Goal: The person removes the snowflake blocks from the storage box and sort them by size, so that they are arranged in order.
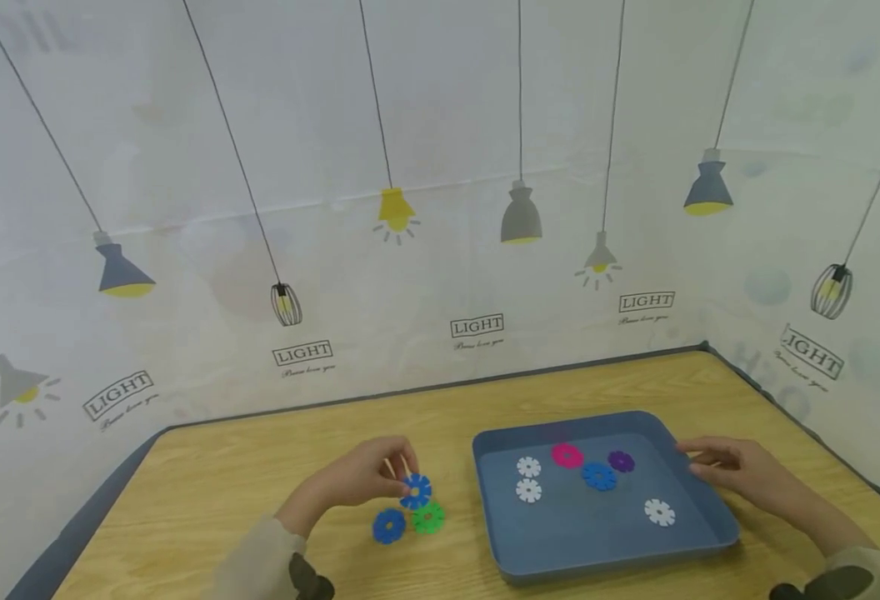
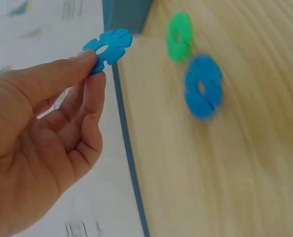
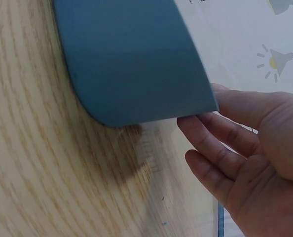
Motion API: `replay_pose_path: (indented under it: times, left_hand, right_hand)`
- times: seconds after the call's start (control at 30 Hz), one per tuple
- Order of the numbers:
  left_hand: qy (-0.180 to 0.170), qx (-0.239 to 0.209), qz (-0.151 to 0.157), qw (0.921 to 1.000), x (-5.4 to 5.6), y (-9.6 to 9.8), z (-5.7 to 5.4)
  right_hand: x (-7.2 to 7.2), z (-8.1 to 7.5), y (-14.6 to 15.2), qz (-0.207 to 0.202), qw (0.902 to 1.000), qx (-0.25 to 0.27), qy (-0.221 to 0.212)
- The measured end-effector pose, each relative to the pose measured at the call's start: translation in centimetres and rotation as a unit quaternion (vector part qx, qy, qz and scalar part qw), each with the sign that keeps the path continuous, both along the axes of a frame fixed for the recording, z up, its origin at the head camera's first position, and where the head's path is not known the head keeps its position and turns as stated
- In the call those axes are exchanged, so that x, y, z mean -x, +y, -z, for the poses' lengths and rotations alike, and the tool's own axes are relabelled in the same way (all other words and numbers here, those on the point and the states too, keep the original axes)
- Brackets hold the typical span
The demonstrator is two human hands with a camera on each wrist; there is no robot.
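Between its thumb and fingertips, my left hand [image 1: 371, 473] pinches a blue notched interlocking disc [image 2: 108, 47], raised above the table. Below it on the wood lie a second blue disc [image 1: 389, 526] and a green disc [image 1: 428, 517]. My right hand [image 3: 255, 143] holds the right rim of a blue-grey tray [image 1: 612, 533], thumb at one side of the rim and fingers at the other. Inside the tray lie a pink disc [image 1: 567, 455], a blue disc [image 1: 599, 476], a purple disc [image 1: 622, 461], two white discs [image 1: 528, 490] at left and one white disc [image 1: 660, 512] at right.
The wooden table [image 1: 260, 450] has a dark edge along its back and sides. Pale sheeting [image 1: 425, 283] printed with hanging lamps rises behind the table and at both sides. Bare wood lies left of the loose discs.
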State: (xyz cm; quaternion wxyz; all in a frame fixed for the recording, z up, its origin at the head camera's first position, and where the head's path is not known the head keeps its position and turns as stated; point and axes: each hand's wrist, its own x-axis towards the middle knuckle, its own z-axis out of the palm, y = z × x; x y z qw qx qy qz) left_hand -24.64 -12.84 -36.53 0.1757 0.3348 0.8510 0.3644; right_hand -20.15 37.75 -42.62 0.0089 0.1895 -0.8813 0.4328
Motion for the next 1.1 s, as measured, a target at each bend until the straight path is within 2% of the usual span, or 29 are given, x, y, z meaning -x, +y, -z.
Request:
replay_pose_path:
  times: [0.2, 0.37, 0.6, 0.83, 1.1]
  left_hand:
    - [-0.02, 0.0, -0.034, 0.9992, -0.4, -5.4, 1.8]
    - [-0.034, 0.004, -0.048, 0.9982, -0.5, -7.8, 3.1]
    - [-0.05, 0.012, -0.07, 0.9962, -0.8, -8.2, 4.4]
    - [-0.067, 0.008, -0.096, 0.993, -1.3, -8.1, 4.7]
    - [-0.073, -0.001, -0.095, 0.9928, -1.5, -8.3, 5.3]
  right_hand:
    - [-0.1, -0.2, 0.1, 0.0, 1.0, -0.005, 0.002]
    - [-0.1, -0.3, 0.2, 0.001, 1.0, -0.009, 0.004]
    - [-0.2, -0.1, 0.1, -0.008, 0.9999, -0.003, 0.009]
    - [-0.1, 0.0, 0.1, -0.01, 0.9999, 0.001, 0.006]
    - [-0.1, 0.1, 0.0, 0.003, 0.9999, -0.007, 0.008]
